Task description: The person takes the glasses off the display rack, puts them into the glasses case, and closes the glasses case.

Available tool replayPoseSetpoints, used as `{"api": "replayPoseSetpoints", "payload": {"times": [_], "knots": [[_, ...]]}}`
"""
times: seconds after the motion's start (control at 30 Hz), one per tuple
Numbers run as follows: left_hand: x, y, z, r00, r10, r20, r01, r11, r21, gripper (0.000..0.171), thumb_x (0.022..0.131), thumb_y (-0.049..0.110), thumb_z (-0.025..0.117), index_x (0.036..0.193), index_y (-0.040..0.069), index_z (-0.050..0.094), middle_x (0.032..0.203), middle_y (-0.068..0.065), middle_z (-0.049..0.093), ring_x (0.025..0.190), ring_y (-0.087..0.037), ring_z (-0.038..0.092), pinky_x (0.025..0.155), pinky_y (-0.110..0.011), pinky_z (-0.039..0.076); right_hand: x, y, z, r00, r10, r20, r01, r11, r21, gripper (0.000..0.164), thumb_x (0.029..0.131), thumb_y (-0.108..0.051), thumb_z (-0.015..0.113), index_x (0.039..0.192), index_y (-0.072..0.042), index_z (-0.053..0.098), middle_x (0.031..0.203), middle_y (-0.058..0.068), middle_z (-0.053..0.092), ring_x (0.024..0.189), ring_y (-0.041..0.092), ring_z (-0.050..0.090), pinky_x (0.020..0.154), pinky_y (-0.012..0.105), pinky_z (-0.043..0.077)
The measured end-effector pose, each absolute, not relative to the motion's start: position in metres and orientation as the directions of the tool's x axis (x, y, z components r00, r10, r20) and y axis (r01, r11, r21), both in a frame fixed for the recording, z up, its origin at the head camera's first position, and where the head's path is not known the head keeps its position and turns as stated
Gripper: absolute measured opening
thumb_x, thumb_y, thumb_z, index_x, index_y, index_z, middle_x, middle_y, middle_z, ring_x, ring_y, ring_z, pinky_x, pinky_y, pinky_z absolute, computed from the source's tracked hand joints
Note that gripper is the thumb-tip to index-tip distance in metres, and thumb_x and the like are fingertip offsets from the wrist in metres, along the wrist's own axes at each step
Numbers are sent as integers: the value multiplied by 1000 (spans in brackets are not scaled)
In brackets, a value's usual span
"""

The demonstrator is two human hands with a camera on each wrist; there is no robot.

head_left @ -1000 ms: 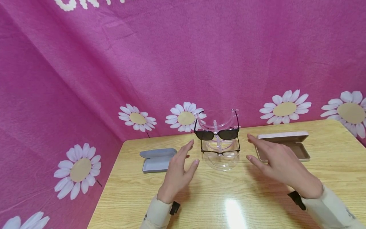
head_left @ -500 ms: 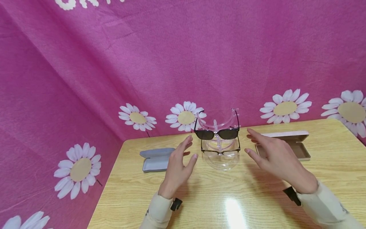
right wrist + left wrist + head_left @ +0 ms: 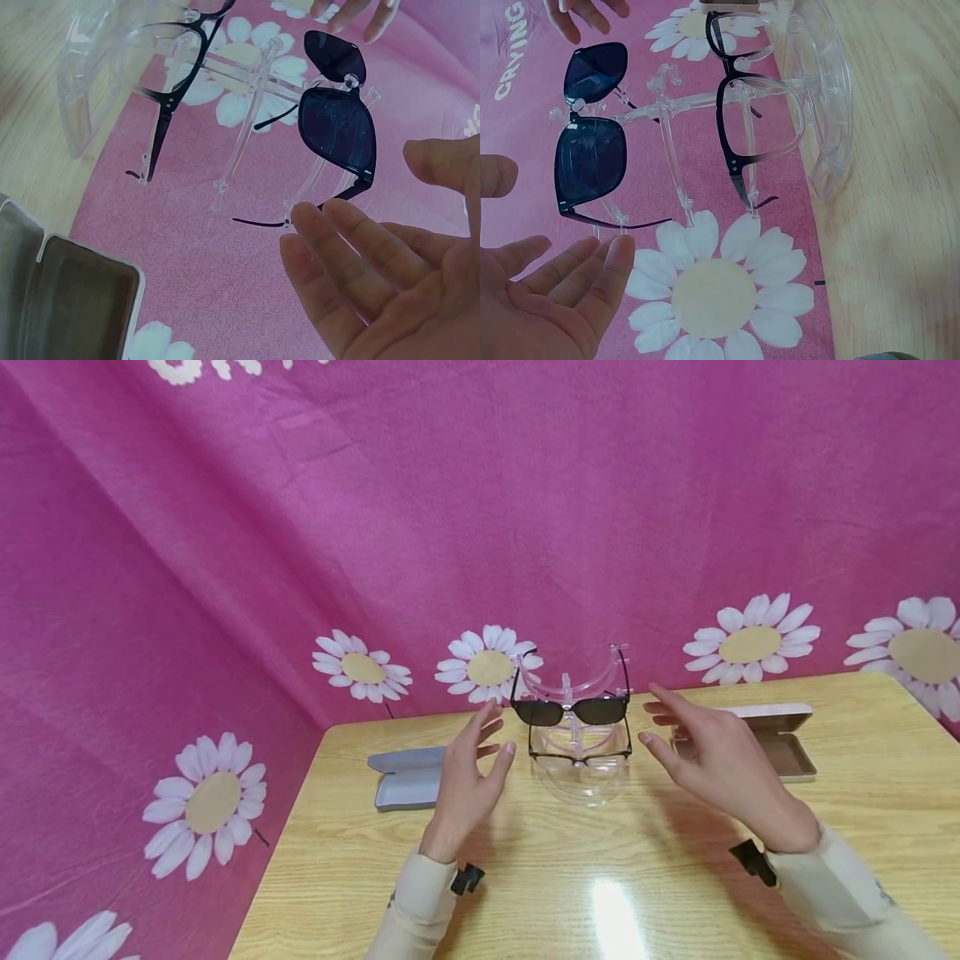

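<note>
A clear plastic display stand (image 3: 587, 797) bears two pairs of eyewear. Dark sunglasses (image 3: 600, 711) sit on its upper part, and black-framed eyeglasses (image 3: 555, 758) with clear lenses hang below. To the left of the stand is my left hand (image 3: 467, 785), fingers extended and thumb apart, holding nothing. My right hand (image 3: 723, 768) reaches in from the other side, likewise spread and holding nothing. In the left wrist view the fingers (image 3: 592, 289) are close to one temple of the sunglasses (image 3: 592, 161). The right wrist view has the other temple by my fingertips (image 3: 307, 217); contact cannot be made out.
An opened grey-blue glasses case (image 3: 405, 789) lies left, partly behind my left hand. Another opened case (image 3: 791, 756), white outside and brown inside, lies right, partly behind my right hand. A pink cloth with daisies (image 3: 600, 527) hangs behind the wooden table (image 3: 540, 893).
Both hands have moved slightly forward, up to the level of the sunglasses, and the right hand has come a little inward. The stand, eyewear and cases have stayed in place.
</note>
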State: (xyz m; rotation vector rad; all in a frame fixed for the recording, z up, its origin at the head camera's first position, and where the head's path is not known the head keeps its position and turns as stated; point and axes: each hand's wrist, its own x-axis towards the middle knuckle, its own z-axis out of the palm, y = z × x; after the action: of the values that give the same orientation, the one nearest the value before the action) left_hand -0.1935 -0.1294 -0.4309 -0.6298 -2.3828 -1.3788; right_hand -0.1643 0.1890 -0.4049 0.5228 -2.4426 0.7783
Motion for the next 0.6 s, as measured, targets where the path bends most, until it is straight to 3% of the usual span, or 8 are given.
{"api": "replayPoseSetpoints", "payload": {"times": [0.2, 0.37, 0.6], "knots": [[-197, -128, -430, -858, 197, 474, 511, 420, 750, 56, 102, 16, 66, 155, 12, 48, 148, -15, 61, 130, -35, 66, 94, -51, 61, -169, 185, -403, -793, -187, 579, -507, 730, -459, 58, 90, -15, 79, 143, -2, 60, 110, 12, 81, 77, 23, 77, 69, 43, 63], [-201, -125, -428, -867, 179, 464, 494, 418, 762, 56, 103, 19, 65, 156, 15, 48, 148, -13, 61, 130, -32, 67, 95, -46, 62, -172, 183, -402, -800, -170, 575, -498, 723, -479, 58, 90, -15, 78, 144, -1, 60, 111, 16, 80, 79, 27, 78, 68, 45, 63], [-208, -121, -427, -870, 161, 467, 489, 408, 771, 56, 101, 13, 66, 154, 12, 50, 141, -18, 66, 126, -37, 68, 93, -47, 62, -178, 180, -401, -808, -146, 571, -488, 708, -510, 56, 91, -14, 77, 142, 0, 60, 114, 18, 79, 87, 34, 79, 67, 43, 61]]}}
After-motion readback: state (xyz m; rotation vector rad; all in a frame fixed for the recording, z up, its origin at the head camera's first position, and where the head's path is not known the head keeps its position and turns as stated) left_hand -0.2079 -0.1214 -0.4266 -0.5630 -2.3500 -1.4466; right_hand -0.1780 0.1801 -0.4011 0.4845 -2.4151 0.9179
